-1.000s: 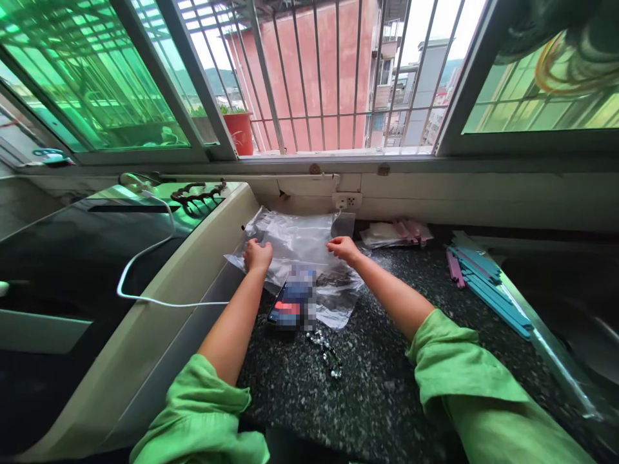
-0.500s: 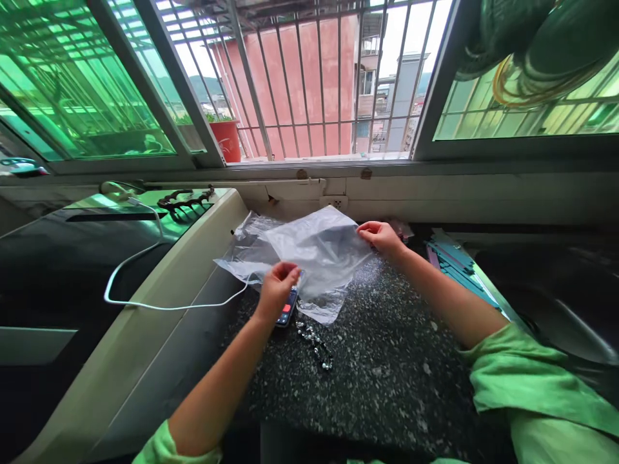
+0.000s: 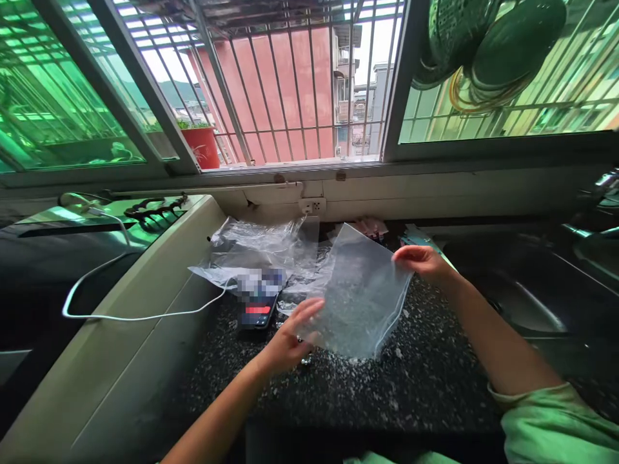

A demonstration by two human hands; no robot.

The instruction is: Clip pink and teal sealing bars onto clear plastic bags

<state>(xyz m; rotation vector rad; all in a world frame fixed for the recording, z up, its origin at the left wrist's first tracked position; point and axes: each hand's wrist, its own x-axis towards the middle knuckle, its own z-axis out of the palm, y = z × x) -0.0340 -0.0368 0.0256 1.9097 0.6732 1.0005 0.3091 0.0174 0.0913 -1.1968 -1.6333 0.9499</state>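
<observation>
A clear plastic bag (image 3: 360, 299) hangs tilted above the dark speckled countertop (image 3: 348, 399). Its upper right edge is pinched between the thumb and fingers of my right hand (image 3: 423, 261). At the lower left corner of the bag, my left hand (image 3: 293, 338) has its fingers spread apart, the fingertips at the edge of the plastic. More clear bags (image 3: 256, 241) lie in a loose pile at the back left. A phone (image 3: 261, 312) with a partly blurred screen rests in front of that pile. Behind my left hand, a beaded bracelet (image 3: 305, 359) is mostly hidden.
A white cable (image 3: 145, 318) runs from the light-sided appliance (image 3: 140, 348) to the phone. Pink packets (image 3: 370, 227) and teal strips (image 3: 420, 237) lie at the back. The sink (image 3: 522, 290) is on the right, a wall socket (image 3: 313, 206) beneath the barred window.
One bag has come off the pile and moved right and nearer, pinched by my right hand. My left hand has come to its lower corner and its fingers have spread. The view has turned right.
</observation>
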